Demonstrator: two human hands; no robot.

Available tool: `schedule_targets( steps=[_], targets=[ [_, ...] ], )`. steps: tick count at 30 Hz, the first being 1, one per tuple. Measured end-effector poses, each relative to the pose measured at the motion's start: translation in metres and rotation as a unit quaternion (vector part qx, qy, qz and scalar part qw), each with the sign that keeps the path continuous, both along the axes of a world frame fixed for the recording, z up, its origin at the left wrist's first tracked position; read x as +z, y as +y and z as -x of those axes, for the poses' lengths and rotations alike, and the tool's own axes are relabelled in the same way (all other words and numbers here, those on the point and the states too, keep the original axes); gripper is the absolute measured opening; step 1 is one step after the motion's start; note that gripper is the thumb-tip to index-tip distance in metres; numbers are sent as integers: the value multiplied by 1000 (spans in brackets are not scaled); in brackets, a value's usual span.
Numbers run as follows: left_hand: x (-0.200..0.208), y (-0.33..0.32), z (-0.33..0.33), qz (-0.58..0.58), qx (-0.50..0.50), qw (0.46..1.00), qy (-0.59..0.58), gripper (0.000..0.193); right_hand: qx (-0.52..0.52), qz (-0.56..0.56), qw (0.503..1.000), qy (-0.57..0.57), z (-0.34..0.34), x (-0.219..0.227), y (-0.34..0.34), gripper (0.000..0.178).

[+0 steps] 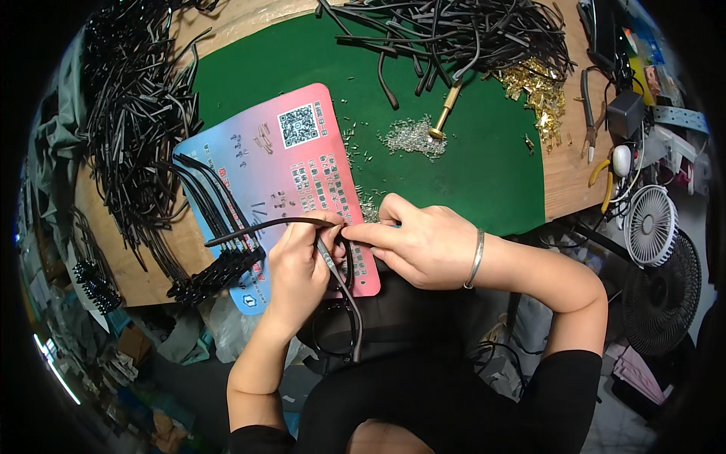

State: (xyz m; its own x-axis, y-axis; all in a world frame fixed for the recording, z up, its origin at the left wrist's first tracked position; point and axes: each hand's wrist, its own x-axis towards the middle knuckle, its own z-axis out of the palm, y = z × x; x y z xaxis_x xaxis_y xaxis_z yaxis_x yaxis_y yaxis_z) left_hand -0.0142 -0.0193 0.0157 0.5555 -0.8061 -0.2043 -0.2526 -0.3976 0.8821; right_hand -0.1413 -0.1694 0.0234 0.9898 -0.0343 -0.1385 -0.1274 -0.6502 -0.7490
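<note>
My left hand (299, 261) is closed around a pair of dark eyeglasses near a hinge. One black temple arm (261, 227) of the glasses points left across the mat, and another, greyer arm (349, 306) hangs down toward my lap. My right hand (431, 246) meets the left at the hinge, its thumb and fingers bent inward; whatever small thing they pinch is hidden. Both hands are over the lower right edge of a pink and blue printed mat (265, 178). To the left, several assembled black eyeglasses (227, 265) lie in a row with their arms pointing up the mat.
Small silver screws (412, 138) lie heaped on a green cloth (484, 170), with a brass screwdriver (448, 110) resting in them. Loose black temple arms (469, 34) and gold pieces (537, 94) are behind. More black arms (136, 151) pile up at left. Pliers (588, 121) and a white fan (650, 225) are at right.
</note>
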Motion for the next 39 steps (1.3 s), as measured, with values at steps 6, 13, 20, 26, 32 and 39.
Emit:
schedule_targets(
  steps=[6, 13, 20, 26, 32, 39],
  targets=[
    [-8, 3, 4, 39, -2, 997, -66, 15, 57, 84, 994, -30, -7, 3, -6, 33],
    [-11, 2, 5, 49, 12, 995, -89, 15, 91, 112, 988, -58, -13, -3, -11, 34],
    [-13, 2, 5, 54, 21, 995, -75, 13, 109, 99, 988, -41, -17, -5, -11, 28],
    [-17, 5, 10, 80, 27, 990, -114, 15, 78, 113, 989, -46, -13, 1, -8, 31],
    [-12, -25, -15, 120, 107, 963, -216, 10, -60, 197, 978, 3, -17, 11, -22, 42],
    [-7, -1, -16, 161, 75, 980, -88, 40, -78, 191, 978, 42, -4, 21, -25, 45]
  ],
)
